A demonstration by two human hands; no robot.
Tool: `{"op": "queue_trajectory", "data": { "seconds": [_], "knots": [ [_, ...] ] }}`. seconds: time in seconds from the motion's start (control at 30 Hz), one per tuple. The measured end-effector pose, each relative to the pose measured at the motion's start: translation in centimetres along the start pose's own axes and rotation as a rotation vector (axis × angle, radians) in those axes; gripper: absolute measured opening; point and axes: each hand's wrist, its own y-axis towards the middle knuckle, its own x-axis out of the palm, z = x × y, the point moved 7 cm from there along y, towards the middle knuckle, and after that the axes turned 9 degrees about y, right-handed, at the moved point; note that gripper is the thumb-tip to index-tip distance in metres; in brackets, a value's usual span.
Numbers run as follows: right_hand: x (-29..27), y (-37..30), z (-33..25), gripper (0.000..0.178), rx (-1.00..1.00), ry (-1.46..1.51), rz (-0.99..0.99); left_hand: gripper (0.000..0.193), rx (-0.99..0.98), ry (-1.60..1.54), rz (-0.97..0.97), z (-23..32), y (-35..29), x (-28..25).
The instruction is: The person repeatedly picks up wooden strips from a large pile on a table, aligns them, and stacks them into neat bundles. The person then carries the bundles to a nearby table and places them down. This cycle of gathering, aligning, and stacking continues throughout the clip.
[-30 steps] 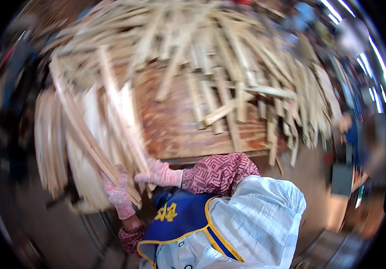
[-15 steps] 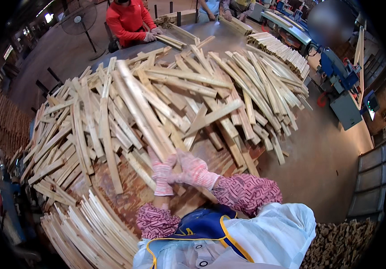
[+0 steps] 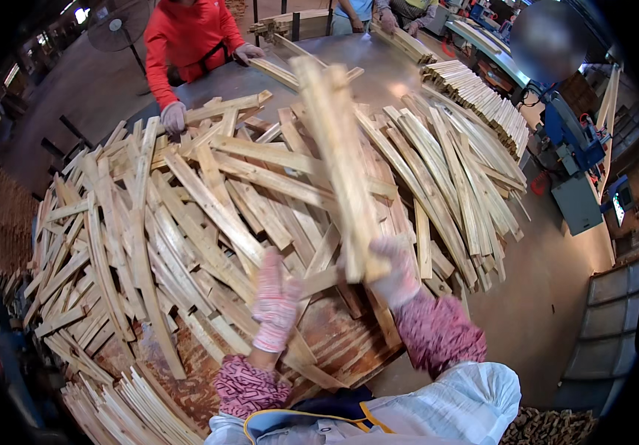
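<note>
Heaped pale wooden slats [image 3: 208,222] at frame centre; right hand [image 3: 392,271] grasps a long pale wooden strip bundle [image 3: 342,159]; left hand [image 3: 276,300] flat, fingers extended, empty.

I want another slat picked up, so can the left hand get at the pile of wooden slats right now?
Probably yes: the left hand is open, holds nothing and hovers just above the pile of wooden slats, with nothing between them.

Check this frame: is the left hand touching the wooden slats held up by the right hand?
Apart. The head view shows the left hand open, with a gap to the slats.
</note>
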Motion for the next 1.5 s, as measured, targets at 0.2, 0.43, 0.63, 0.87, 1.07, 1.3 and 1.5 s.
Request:
{"op": "queue_trajectory", "data": {
  "seconds": [0.2, 0.43, 0.63, 0.87, 1.07, 1.3, 1.5],
  "knots": [
    [-9.1, 24.5, -9.7, 0.029, -0.055, -0.333, 0.393, 0.074, -0.107, 1.26, 0.254, -10.9, 1.2, -12.6],
    [-18.9, 40.3, -14.3, 0.037, 0.061, -0.498, 0.832, 0.073, -0.214, 1.431, 0.086, -14.7, 0.6, -13.8],
    [-21.5, 48.4, -9.9, 0.035, 0.129, -0.799, 0.802, 0.072, -0.229, 1.538, 0.008, -17.2, -1.7, -15.1],
    [-26.7, 53.3, -3.6, 0.042, 0.447, -1.481, 0.693, 0.061, -0.543, 1.412, 0.192, -22.9, -8.2, -20.4],
    [-27.6, 55.3, 0.8, 0.04, 0.689, -1.742, 0.344, 0.063, -0.124, 1.682, -0.038, -18.7, -4.0, -16.3],
    [-31.6, 54.4, -0.2, 0.028, 0.648, -1.728, 0.218, 0.069, -0.111, 1.593, -0.186, -16.1, 0.2, -14.0],
    [-28.5, 55.9, 0.3, 0.051, 0.321, -1.782, 0.47, 0.072, -0.128, 1.601, -0.136, -14.6, -0.8, -14.0]
  ]
}}
